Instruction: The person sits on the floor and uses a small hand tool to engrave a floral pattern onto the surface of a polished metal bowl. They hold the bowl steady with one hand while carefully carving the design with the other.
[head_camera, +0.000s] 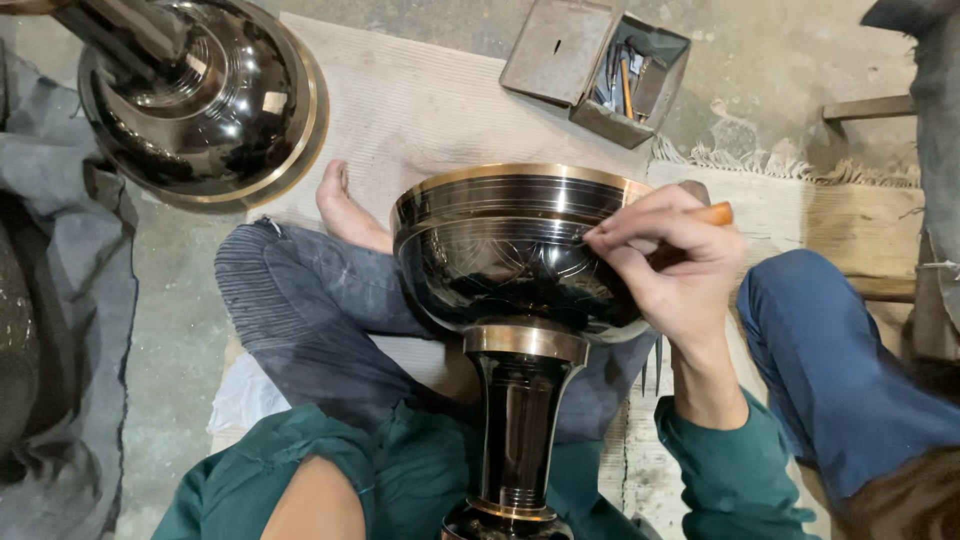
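Some fine lines are already scratched into the goblet (510, 260); much stays plain. A tool (712, 214) is gripped by the right hand (672, 270); the left hand is unseen.

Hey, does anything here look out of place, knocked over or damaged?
Nothing looks damaged or spilled. The dark goblet-shaped vessel lies tilted across the lap while the right hand works its bowl with a wooden-handled tool. The metal tool box sits open.

A dark, glossy metal goblet (520, 270) fills the frame's centre, lying tilted with its brass-rimmed bowl toward the top and its stem running to the bottom edge. Fine lines are scratched into the bowl. An orange-handled tool (712, 214) touches its right side.
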